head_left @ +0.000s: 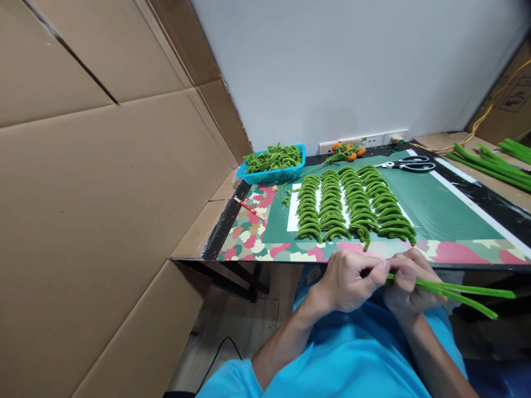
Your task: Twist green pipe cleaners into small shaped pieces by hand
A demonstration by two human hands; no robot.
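Green pipe cleaners [464,288] stick out to the right from between my two hands, in front of the table edge. My right hand [412,282] is closed around them. My left hand [352,279] is closed too, its thumb and fingers pinching at the near end of the pipe cleaners; the pinched end itself is hidden. Just beyond my hands, several columns of short curved green pipe cleaner pieces [359,207] lie on white paper [292,207] over a green mat [440,204].
At the back left stands a blue basket [269,176] heaped with green pieces. Scissors [410,164] and orange flowers [348,150] lie toward the wall. A red stick [249,208] is on the left, more long pipe cleaners [489,166] on the right. Cardboard [124,182] walls the left side.
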